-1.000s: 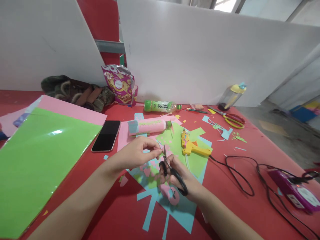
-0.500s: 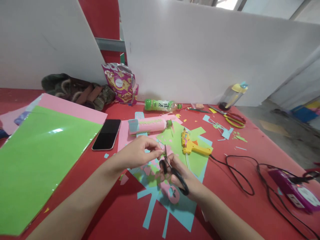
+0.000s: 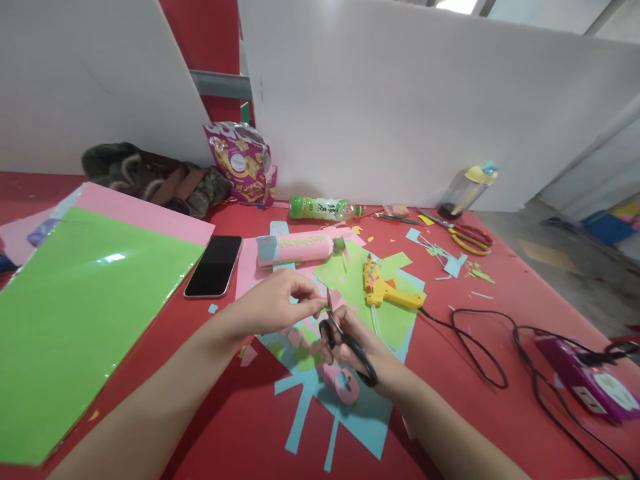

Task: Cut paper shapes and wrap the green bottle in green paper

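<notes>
Near the front middle of the red table (image 3: pixel 490 373), the person's two hands meet over a heap of cut paper. Her right hand (image 3: pixel 367 350) grasps the black scissors (image 3: pixel 345 337), with fingers through both loops; the blades point up and away from her, almost upright, and they seem nearly closed, though I cannot tell this surely. Her left hand (image 3: pixel 277 303) pinches a very small paper piece (image 3: pixel 320 301) between thumb and fingertips, and this piece sits right at the blades, touching or almost touching them. So the piece lies just left of the blade tips, and the left hand is the one holding it there. Its colour and shape are too small to tell. Under the hands lie blue paper (image 3: pixel 350 413) and green paper (image 3: pixel 360 287). A yellow glue gun (image 3: pixel 383 290) rests just beyond the right hand, and a dark phone (image 3: pixel 214 265) lies further left.
</notes>
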A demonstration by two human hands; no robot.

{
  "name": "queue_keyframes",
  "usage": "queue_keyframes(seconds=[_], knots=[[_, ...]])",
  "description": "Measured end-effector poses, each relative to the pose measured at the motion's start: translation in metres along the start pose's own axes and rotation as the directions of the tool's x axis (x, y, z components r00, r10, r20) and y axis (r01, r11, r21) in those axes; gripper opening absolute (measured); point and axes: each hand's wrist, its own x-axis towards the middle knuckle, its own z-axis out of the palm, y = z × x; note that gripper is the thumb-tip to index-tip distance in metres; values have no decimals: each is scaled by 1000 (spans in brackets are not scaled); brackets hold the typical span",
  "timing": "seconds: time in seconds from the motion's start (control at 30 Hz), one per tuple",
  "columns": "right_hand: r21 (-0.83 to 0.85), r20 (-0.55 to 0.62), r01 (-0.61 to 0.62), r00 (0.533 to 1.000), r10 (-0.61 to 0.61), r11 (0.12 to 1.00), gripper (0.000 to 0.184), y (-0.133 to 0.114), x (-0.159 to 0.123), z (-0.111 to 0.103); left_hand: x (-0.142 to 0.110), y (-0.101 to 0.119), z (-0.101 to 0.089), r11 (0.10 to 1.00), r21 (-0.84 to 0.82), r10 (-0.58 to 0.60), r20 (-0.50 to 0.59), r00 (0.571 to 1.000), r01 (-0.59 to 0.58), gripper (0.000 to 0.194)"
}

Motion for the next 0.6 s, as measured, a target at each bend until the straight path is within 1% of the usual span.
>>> queue_keyframes(seconds=[0.2, 0.43, 0.6], knots=[[-23, -18, 9, 1000, -10, 1000, 42, 2, 1, 0, 0, 3, 0, 1000, -23, 10, -4, 1000, -10, 27], [1, -29, 40, 999, -40, 999, 40, 2, 1, 3, 0, 9, 2, 993, -115, -2, -35, 999, -2, 26], [3, -75, 70, 995, -70, 998, 39, 3, 0, 3, 2, 8, 10, 981, -193, 2, -110, 994, -23, 22]])
